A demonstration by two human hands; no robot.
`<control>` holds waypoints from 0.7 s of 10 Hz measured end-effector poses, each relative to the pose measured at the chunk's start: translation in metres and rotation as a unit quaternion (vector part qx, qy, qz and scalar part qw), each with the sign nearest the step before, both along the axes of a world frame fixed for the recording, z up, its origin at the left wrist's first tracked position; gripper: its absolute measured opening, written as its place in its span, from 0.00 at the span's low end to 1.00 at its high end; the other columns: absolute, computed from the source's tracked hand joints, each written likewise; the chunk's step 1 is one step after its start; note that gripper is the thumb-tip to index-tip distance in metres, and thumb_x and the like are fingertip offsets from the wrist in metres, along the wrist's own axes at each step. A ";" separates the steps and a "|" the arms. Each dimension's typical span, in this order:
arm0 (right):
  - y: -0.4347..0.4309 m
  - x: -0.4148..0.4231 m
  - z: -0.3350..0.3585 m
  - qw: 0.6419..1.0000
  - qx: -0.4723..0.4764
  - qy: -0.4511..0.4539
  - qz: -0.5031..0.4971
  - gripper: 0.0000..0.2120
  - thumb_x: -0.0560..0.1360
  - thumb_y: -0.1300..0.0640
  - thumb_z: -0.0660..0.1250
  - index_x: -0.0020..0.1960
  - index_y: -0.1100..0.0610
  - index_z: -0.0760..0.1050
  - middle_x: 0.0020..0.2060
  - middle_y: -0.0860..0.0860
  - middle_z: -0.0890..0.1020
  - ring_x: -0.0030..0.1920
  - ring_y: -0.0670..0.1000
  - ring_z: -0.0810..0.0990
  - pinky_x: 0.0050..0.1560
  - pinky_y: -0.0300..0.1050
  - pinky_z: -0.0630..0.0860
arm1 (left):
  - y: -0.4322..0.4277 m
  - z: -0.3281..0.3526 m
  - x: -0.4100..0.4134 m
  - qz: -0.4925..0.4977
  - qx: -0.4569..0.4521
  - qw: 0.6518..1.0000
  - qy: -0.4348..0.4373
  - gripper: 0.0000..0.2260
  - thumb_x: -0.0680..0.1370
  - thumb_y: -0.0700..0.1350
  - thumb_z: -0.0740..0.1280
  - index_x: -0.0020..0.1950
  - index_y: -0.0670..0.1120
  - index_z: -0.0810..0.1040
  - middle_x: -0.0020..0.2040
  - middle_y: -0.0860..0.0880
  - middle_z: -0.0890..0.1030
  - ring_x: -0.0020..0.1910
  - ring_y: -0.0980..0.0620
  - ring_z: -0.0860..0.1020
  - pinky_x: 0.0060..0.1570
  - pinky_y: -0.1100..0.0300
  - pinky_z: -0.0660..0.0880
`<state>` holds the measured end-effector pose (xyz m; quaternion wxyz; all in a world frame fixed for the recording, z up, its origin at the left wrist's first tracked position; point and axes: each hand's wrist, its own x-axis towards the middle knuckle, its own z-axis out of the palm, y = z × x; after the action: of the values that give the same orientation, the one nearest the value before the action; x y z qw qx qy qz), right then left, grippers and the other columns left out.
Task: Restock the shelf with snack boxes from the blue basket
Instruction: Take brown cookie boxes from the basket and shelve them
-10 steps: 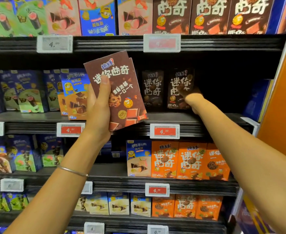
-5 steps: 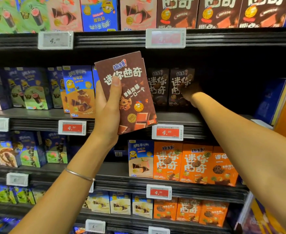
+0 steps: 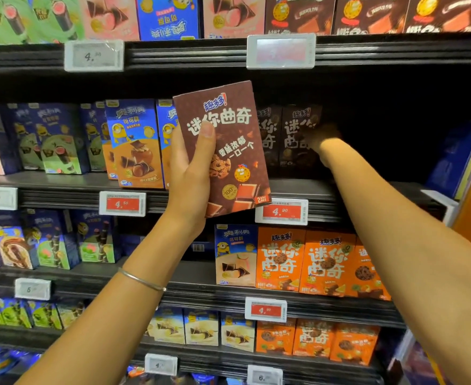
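The brown snack box [image 3: 226, 145] held up at the shelf's front edge reads 趣多多 at its top, then 迷你曲奇 in big pale letters, 香脆浓郁 一口一个 lower down, and a round "100" seal near the bottom. The orange boxes [image 3: 323, 262] one shelf below carry the same 趣多多 迷你曲奇. A blue box [image 3: 135, 143] left of it reads 奥利奥 可可脆. On the shelf rails, a red price tag [image 3: 281, 211] shows 4.90, another red tag [image 3: 122, 203] 4.50, and a white tag [image 3: 94, 55] up top starts with 4.

held box [image 3: 228, 145] in front of shelf [image 3: 312, 190] edge, left of right hand [image 3: 321, 140]; shelved boxes [image 3: 298, 134] behind — deep inside
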<state>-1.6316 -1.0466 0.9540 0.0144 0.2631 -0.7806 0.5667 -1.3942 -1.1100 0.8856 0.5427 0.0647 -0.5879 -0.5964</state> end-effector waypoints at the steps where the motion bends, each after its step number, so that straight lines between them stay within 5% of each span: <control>1: 0.018 0.023 -0.010 0.994 -0.111 -0.017 -0.007 0.17 0.84 0.56 0.60 0.70 0.61 0.70 0.70 0.59 0.74 0.67 0.57 0.76 0.69 0.51 0.74 | 0.000 -0.003 -0.003 -0.016 0.001 1.000 0.024 0.19 0.86 0.55 0.63 0.74 0.50 0.69 0.66 0.46 0.83 0.60 0.49 0.86 0.51 0.57 0.84; 2: 0.028 0.052 -0.018 0.994 -0.101 0.036 0.026 0.22 0.81 0.44 0.63 0.69 0.54 0.71 0.69 0.52 0.76 0.66 0.52 0.76 0.65 0.53 0.76 | 0.000 -0.003 -0.004 -0.028 0.005 0.999 0.033 0.18 0.85 0.56 0.64 0.73 0.52 0.70 0.67 0.46 0.83 0.60 0.49 0.86 0.50 0.58 0.84; 3: 0.044 0.089 -0.033 0.983 -0.103 0.085 0.124 0.12 0.79 0.36 0.61 0.55 0.42 0.77 0.58 0.42 0.81 0.58 0.42 0.79 0.57 0.44 0.78 | 0.003 -0.005 -0.005 -0.043 0.009 0.998 0.043 0.17 0.83 0.56 0.65 0.70 0.55 0.71 0.66 0.47 0.83 0.60 0.48 0.86 0.51 0.56 0.84; 5: 0.060 0.128 -0.051 0.966 -0.107 0.076 0.222 0.19 0.81 0.38 0.60 0.61 0.49 0.77 0.56 0.43 0.83 0.55 0.38 0.82 0.50 0.38 0.80 | 0.009 -0.006 -0.008 -0.056 0.009 0.997 0.060 0.16 0.83 0.56 0.64 0.70 0.55 0.70 0.66 0.45 0.83 0.62 0.45 0.85 0.57 0.49 0.84; 7: 0.069 0.134 -0.057 0.966 -0.114 0.124 0.198 0.21 0.76 0.39 0.68 0.64 0.49 0.74 0.56 0.42 0.82 0.54 0.39 0.82 0.45 0.33 0.81 | 0.015 -0.005 -0.010 -0.066 0.005 0.996 0.056 0.22 0.82 0.55 0.65 0.75 0.51 0.69 0.67 0.44 0.82 0.61 0.45 0.85 0.54 0.52 0.85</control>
<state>-1.4978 -0.9778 0.8968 0.0286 0.4773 -0.6353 0.6064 -1.4042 -1.0950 0.8802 0.5338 -0.0053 -0.5565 -0.6367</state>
